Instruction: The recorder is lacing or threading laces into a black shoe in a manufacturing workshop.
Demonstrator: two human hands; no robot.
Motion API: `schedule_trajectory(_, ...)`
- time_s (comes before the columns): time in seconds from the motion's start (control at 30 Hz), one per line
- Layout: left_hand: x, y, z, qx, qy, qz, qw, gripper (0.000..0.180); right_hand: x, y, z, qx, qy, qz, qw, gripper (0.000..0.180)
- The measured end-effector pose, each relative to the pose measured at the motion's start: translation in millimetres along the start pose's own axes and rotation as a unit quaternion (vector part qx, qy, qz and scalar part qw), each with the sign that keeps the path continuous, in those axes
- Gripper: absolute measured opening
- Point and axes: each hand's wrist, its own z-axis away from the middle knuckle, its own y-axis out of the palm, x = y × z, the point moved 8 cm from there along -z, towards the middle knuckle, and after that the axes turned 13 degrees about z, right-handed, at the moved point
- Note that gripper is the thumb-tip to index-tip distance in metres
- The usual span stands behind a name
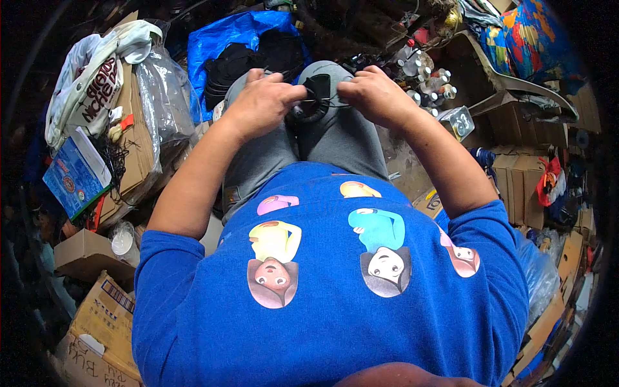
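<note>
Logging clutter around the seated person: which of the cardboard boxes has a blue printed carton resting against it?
The tall cardboard box on the person's left, beside the clear plastic bag. The blue carton leans against its outer side; boxes elsewhere have none.

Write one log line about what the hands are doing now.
left hand: pinching small black piece | right hand: pinching it too | place: over lap
</note>
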Motion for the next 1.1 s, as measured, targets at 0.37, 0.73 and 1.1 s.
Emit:
schedule_trajectory(0.37,-1.3,-36.7,5.2,-0.003,-0.029,0.012,1.000,0.006,-89.0,-40.9,32.9,-0.256,0.135,-0.732,0.616,0.020)
schedule_trajectory(0.73,-6.9,-8.6,2.8,0.016,-0.060,-0.006,0.998,0.015,-0.8,5.4,-35.7,0.031,0.156,-0.107,0.981,0.037)
schedule_trajectory(1.1,35.0,-61.4,72.6,-0.084,-0.185,0.205,0.958,0.006,-25.1,22.9,-6.4,-0.066,0.205,-0.255,0.943,0.036)
